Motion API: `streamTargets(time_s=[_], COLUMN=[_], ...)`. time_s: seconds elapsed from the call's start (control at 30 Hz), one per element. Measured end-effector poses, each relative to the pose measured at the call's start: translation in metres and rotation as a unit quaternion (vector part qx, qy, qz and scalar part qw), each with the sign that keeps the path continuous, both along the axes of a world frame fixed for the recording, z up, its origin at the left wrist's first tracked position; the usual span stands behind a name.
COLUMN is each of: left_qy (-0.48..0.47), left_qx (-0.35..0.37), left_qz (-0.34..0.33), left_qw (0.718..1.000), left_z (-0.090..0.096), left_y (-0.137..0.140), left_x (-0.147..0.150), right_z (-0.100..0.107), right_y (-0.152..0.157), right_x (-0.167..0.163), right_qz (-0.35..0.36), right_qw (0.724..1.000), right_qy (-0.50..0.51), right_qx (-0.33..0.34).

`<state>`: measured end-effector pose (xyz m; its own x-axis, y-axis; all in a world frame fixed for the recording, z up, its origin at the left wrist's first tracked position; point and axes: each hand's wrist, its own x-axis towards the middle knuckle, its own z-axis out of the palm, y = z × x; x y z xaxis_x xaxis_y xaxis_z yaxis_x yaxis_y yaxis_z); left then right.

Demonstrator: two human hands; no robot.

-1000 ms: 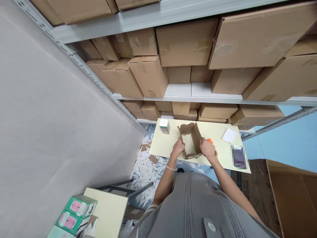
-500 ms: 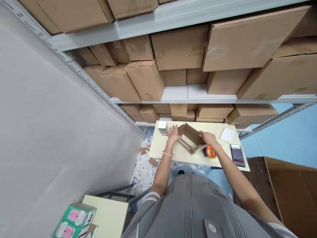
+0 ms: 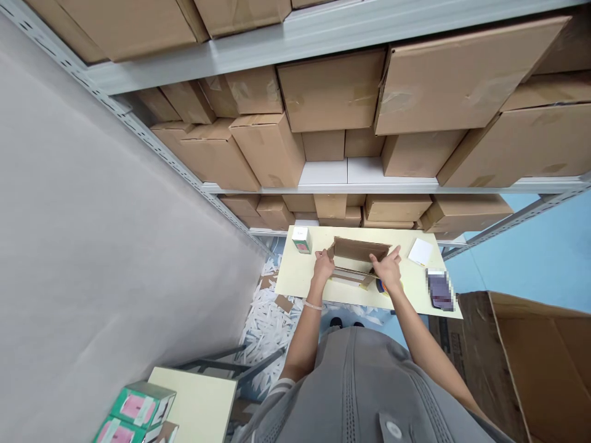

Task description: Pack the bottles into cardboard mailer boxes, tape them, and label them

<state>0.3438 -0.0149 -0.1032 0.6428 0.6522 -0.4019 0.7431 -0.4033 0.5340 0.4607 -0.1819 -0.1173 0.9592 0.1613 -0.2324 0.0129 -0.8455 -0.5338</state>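
On the pale tabletop stands a small open cardboard box (image 3: 360, 249), its long walls upright and the tabletop visible through it. My left hand (image 3: 324, 266) has its fingers curled round the box's left end. At the right end, my right hand (image 3: 388, 269) rests against the cardboard with thumb and fingers spread apart. Partly hidden under my right hand and the box is a tape roll (image 3: 380, 286) with blue and yellow parts. A small white-and-green carton (image 3: 301, 240) stands to the left of my left hand.
A white pad (image 3: 420, 251) and a phone-like device (image 3: 441, 290) lie on the table's right side. Shelves (image 3: 323, 189) full of cardboard boxes rise behind. A large open carton (image 3: 545, 363) stands at lower right. Green-and-pink boxes (image 3: 136, 406) sit lower left; paper strips (image 3: 263, 317) cover the floor.
The box has turned from a slant to lie square with the table, its long walls now parallel to the edge. My right hand's fingers have spread from their grip on the wall.
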Motion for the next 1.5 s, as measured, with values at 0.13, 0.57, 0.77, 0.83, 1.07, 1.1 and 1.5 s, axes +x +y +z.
streamTargets(time_s=[0.13, 0.57, 0.77, 0.83, 1.07, 1.1, 1.5], left_qy=[-0.023, -0.024, -0.07, -0.085, -0.101, -0.097, -0.052], left_qx=[0.015, 0.026, -0.068, -0.063, 0.014, 0.025, 0.119], left_qz=[0.024, -0.075, -0.162, -0.16, -0.081, -0.067, 0.042], left_qw=[0.999, 0.997, 0.982, 0.981, 0.991, 0.993, 0.991], left_z=[-0.005, -0.002, -0.018, -0.021, -0.013, -0.012, -0.024], left_y=[-0.012, -0.025, 0.01, 0.017, 0.014, 0.013, 0.011], left_x=[-0.003, -0.016, -0.033, -0.034, -0.021, -0.019, -0.008], right_z=[-0.014, -0.009, -0.006, -0.006, -0.022, -0.024, -0.036], right_y=[-0.018, -0.031, -0.05, -0.055, -0.05, -0.048, -0.034], right_x=[-0.019, 0.007, 0.038, 0.047, 0.048, 0.046, 0.033], right_qz=[0.07, 0.244, 0.328, 0.349, 0.272, 0.254, 0.131], right_qw=[0.994, 0.969, 0.942, 0.934, 0.96, 0.965, 0.988], right_qy=[0.063, -0.004, 0.064, 0.071, -0.005, -0.015, -0.084], right_qx=[0.053, -0.044, 0.024, 0.044, 0.067, 0.063, 0.024])
